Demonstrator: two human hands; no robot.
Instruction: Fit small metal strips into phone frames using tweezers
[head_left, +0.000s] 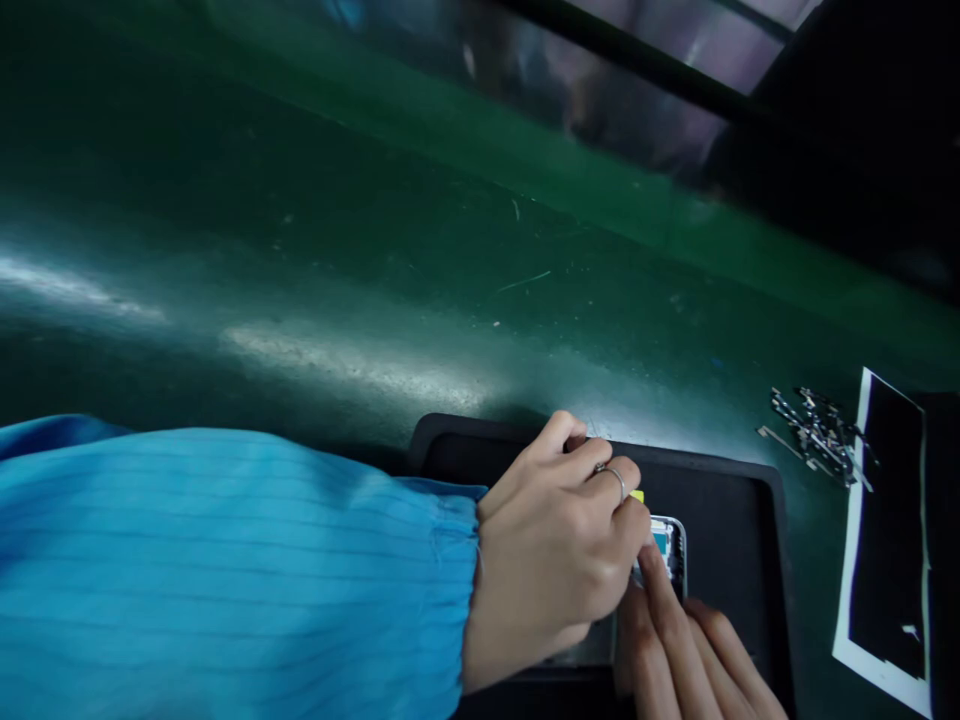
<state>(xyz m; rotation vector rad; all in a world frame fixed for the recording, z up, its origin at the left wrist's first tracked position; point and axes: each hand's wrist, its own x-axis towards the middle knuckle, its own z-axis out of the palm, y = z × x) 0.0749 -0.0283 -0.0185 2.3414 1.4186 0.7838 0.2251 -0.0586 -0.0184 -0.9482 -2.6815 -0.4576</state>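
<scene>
A phone-like device (678, 548) with a light metal rim and a teal patch inside lies on a black tray (727, 560). Over its left part is my left hand (570, 530), with a ring on one finger and a blue striped sleeve behind it. Its fingers are curled together near the device's upper end, and what they pinch is hidden. My right hand (682, 660) comes in from the bottom edge, its fingertips meeting those of my left hand at the device. Whether it grips anything is hidden. A small yellow piece (637, 496) shows beside the left fingers.
Right of the tray, a pile of small dark and metallic parts (814, 435) lies on the green table (337, 250). It touches a black sheet with a white border (855, 560). A dark bar (637, 60) crosses the top.
</scene>
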